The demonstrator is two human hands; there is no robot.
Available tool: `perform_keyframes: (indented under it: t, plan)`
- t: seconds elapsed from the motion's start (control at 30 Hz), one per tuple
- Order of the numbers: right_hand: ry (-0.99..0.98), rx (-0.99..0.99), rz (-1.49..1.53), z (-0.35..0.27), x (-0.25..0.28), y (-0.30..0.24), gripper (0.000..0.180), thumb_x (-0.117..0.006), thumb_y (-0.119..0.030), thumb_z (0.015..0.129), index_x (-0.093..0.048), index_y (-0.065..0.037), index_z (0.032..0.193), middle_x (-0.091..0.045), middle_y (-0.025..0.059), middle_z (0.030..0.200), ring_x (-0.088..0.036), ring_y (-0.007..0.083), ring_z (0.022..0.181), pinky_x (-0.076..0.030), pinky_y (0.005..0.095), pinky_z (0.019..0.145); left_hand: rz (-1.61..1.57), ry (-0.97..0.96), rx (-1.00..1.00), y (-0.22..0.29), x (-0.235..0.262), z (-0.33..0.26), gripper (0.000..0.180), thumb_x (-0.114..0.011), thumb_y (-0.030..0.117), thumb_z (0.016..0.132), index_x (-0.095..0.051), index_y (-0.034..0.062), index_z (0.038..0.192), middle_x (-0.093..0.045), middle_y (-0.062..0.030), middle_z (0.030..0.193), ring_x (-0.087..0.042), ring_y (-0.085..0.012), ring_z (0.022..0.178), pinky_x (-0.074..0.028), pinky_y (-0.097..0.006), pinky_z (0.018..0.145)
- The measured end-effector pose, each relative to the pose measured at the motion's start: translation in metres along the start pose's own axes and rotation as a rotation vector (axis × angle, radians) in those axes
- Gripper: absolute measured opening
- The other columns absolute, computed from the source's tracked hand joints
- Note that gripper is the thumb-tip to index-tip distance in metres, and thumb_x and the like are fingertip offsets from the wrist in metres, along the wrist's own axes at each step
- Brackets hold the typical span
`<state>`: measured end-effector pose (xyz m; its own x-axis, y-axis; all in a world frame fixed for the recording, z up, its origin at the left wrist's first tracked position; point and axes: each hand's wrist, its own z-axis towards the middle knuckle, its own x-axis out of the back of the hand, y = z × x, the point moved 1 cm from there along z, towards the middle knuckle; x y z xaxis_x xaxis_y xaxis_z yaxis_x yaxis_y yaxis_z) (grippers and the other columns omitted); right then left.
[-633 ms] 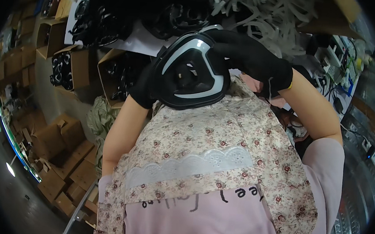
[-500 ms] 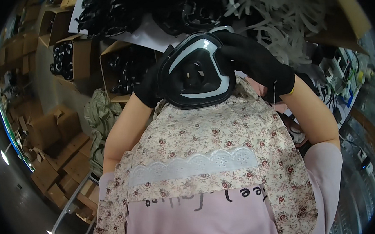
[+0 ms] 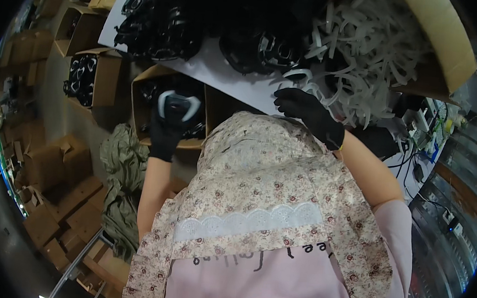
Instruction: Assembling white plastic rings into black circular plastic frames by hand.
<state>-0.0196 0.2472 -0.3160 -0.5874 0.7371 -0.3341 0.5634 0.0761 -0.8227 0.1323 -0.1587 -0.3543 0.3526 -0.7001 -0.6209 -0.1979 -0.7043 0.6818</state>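
My left hand, in a black glove, grips a black plastic housing with a pale grey, rounded-triangle trim. It is above an open cardboard box that holds more black parts. My right hand, also gloved in black, is over the near edge of the white table. Its fingers reach leftward, slightly bent and apart, with nothing seen in them. Just beyond those fingers lies a pale curved strip.
Black plastic parts crowd the table's far left. A heap of translucent curved strips fills the far right beside a cardboard flap. Cables trail at the right. Another box of parts and flattened cartons are at left.
The black housing, held before me in both hands earlier, has moved left and away over the box in my left hand. My right hand has let go and drawn back lower beside the strips.
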Motion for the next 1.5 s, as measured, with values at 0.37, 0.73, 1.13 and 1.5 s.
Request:
perform_keyframes:
  t: [0.37, 0.73, 1.13, 1.5]
  plan:
    - [1.016, 0.783, -1.120, 0.083, 0.058, -0.078, 0.052, -0.077, -0.031, 0.078, -0.063, -0.008, 0.124, -0.064, 0.0167, 0.117, -0.062, 0.0360, 0.107, -0.050, 0.0441, 0.092, 1.515, -0.290, -0.370, -0.030, -0.062, 0.078, 0.035, -0.051, 0.012, 0.099, -0.058, 0.0048, 0.133, -0.062, -0.0107, 0.130, -0.060, -0.0180, 0.116, -0.048, -0.032, 0.097]
    - [0.600, 0.372, -0.349, 0.052, 0.074, -0.080, 0.032, -0.070, -0.028, 0.087, -0.070, -0.004, 0.108, -0.071, 0.0117, 0.087, -0.070, 0.0211, 0.078, -0.054, 0.0354, 0.071, 0.552, -0.272, 0.084, -0.056, -0.170, 0.149, 0.040, -0.051, 0.014, 0.101, -0.050, 0.0041, 0.140, -0.059, -0.0113, 0.132, -0.059, -0.0193, 0.121, -0.051, -0.032, 0.098]
    - [0.520, 0.630, -1.176, -0.037, 0.027, 0.004, 0.024, -0.072, -0.011, 0.077, -0.072, -0.011, 0.102, -0.069, 0.0139, 0.102, -0.067, 0.0341, 0.089, -0.055, 0.0432, 0.075, 0.457, -0.100, 0.337, -0.129, -0.258, 0.112, 0.036, -0.056, 0.025, 0.100, -0.059, 0.0103, 0.133, -0.063, -0.0064, 0.127, -0.063, -0.0180, 0.111, -0.054, -0.033, 0.093]
    - [1.146, 0.211, -1.096, -0.156, 0.143, 0.023, 0.043, -0.074, -0.016, 0.078, -0.061, -0.008, 0.119, -0.061, 0.0210, 0.115, -0.059, 0.0410, 0.108, -0.047, 0.0482, 0.093, 0.458, -0.320, 0.136, -0.110, -0.248, 0.090, 0.029, -0.051, 0.006, 0.096, -0.066, -0.0002, 0.120, -0.065, -0.0128, 0.124, -0.064, -0.0222, 0.113, -0.052, -0.034, 0.098]
